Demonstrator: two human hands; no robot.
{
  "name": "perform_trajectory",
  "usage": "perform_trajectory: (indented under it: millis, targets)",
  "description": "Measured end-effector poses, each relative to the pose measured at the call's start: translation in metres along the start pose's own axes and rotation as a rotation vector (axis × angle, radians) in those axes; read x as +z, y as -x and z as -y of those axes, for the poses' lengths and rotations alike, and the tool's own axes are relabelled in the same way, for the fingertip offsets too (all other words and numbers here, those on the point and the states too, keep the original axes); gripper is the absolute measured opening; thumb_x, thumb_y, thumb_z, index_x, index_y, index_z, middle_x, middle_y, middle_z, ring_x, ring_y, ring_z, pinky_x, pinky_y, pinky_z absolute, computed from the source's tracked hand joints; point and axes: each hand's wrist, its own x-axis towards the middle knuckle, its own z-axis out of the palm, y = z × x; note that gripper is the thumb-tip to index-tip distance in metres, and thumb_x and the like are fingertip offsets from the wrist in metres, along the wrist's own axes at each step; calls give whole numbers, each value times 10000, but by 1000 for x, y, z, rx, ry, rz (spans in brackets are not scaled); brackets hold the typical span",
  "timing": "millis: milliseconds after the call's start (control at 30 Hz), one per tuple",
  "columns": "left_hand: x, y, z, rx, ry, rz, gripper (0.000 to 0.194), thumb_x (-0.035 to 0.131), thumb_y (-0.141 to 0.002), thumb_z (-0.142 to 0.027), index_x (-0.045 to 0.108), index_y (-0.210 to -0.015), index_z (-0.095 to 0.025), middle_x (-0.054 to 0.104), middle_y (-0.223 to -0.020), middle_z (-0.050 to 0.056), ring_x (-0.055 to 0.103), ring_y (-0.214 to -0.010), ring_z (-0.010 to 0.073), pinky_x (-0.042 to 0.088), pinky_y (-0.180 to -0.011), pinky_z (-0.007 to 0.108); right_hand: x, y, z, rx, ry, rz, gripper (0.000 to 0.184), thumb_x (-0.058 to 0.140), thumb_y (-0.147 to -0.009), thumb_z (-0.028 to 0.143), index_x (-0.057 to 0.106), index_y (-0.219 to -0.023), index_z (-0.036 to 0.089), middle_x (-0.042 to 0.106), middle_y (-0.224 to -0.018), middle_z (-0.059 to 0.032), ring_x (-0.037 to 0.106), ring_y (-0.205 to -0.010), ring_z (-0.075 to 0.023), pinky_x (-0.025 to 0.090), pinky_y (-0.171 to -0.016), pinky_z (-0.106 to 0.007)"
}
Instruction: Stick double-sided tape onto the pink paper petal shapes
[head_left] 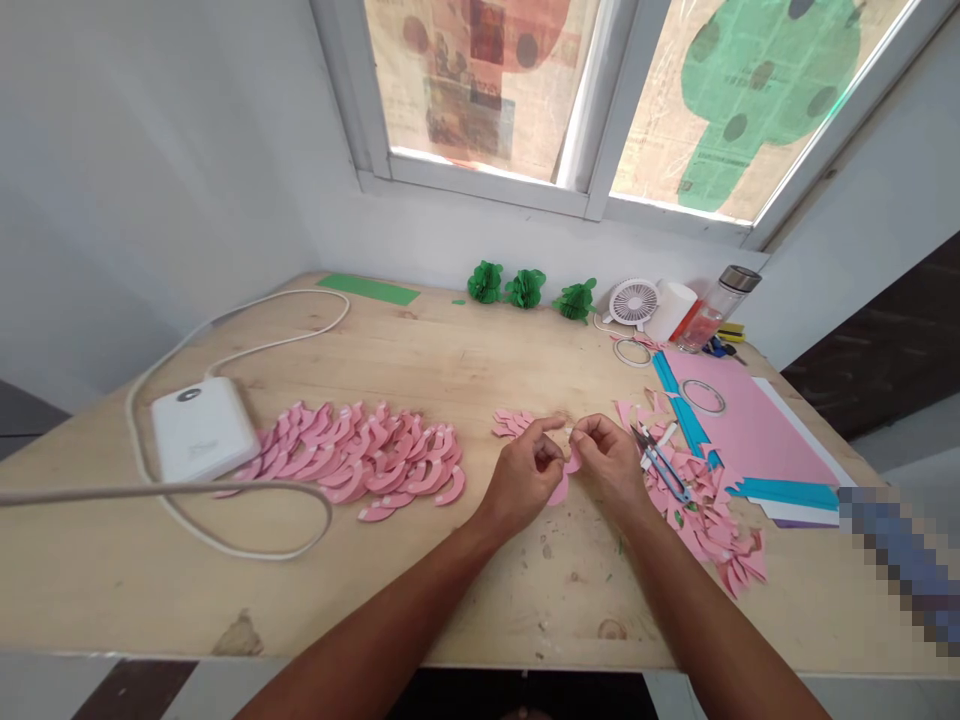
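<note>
My left hand [523, 474] and my right hand [609, 462] meet close together over the middle of the table. Between them is a small pink paper piece [559, 491], partly hidden by my fingers, with a whitish bit near the right fingertips. My right thumb and fingers pinch it at the upper end. The left fingers curl round its other side, the index finger stretched forward. Just behind my left hand lies a small group of pink paper pieces [513, 423]. Scissors [661, 466] with pale blue handles rest on pink paper scraps [701, 520] beside my right hand.
Many curved pink paper pieces [375, 452] lie overlapped at left, near a white power bank [202, 430] and looped cable [225, 545]. Green paper balls [525, 288], a small fan [634, 302] and a glass bottle [720, 308] stand behind. Pink sheets [765, 420] lie right.
</note>
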Motion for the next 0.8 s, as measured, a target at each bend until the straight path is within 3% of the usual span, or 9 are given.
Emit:
perform_trajectory:
  millis: [133,300,400,567,700,800]
  targets:
    - [-1,-2,4,-26,40,-17,461,487,-668,-93,477,-1122,-172,548,-627,-37,511,-544,89,413,-532,191,0,1,4,-12,1,-10,123,563,-729,311,540,-719,191,520,-620,16,465,-575,-122,372,-559,-247]
    - [0,-2,4,-58,118,9,449,495,-673,-104,473,-1117,-168,551,-632,-38,505,-510,75,412,-513,185,0,1,12,22,-73,-186,121,575,-722,316,547,-719,198,533,-634,22,472,-578,-119,364,-550,-239]
    - [0,-3,1,-107,217,-49,409,534,-669,-137,484,-1075,-154,553,-615,-38,514,-487,78,422,-497,191,-1,-1,14,43,-130,-243,118,587,-707,316,550,-708,203,585,-733,-5,520,-689,-141,373,-574,-237]
    - [-6,-7,-4,-166,365,-270,428,618,-638,-205,495,-1044,-149,607,-643,-17,568,-509,104,473,-532,228,-1,0,12,108,-146,-64,130,602,-694,312,561,-673,191,621,-927,-36,546,-790,-164,384,-593,-240]
    - [-7,-8,-6,-160,393,-332,449,646,-621,-212,499,-1040,-141,650,-685,11,581,-519,110,490,-560,242,2,2,12,72,-174,74,123,608,-697,302,571,-668,188,615,-942,-49,543,-890,-189,399,-732,-274]
    - [-7,-7,-5,-140,412,-353,441,644,-628,-205,501,-1040,-142,661,-697,13,575,-522,101,480,-564,232,4,2,11,72,-159,136,121,617,-687,306,580,-667,193,611,-895,-40,546,-831,-175,398,-718,-272]
